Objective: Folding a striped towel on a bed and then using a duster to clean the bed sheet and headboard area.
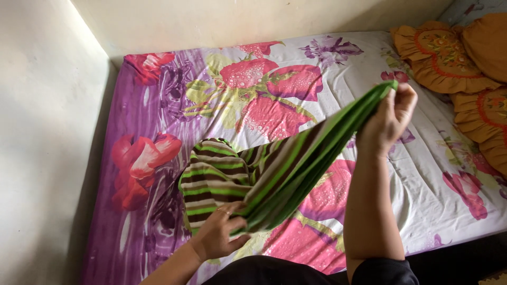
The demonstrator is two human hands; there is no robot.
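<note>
- The person stands at the foot of a bed [158, 105] spread with a purple and white flowered sheet, and works a striped cloth [285, 169] in green, brown and cream between both hands.
- The right hand [388, 119] is raised over the mattress, fingers pinched tight on one end of the cloth, whose layered green edges are gathered neatly together there.
- The left hand [219, 232] sits low, close to the body, closed around the lower part of the same cloth; a ring shows on one finger.
- Between the two hands the cloth runs taut in a long slanting band, lifted clear of the sheet along most of its length.
- The far end [211, 174] of the cloth bulges loose and rumpled on the bed just beyond the left hand.
- As I judge it, the folding is partway: the lengthwise layers look stacked and aligned at the raised end, but the slack end is not yet smoothed or brought over.
- Orange ruffled pillows [449, 53] are heaped at the right corner, well apart from the cloth.
- A plain pale wall [42, 132] closes in the bed's left side.
</note>
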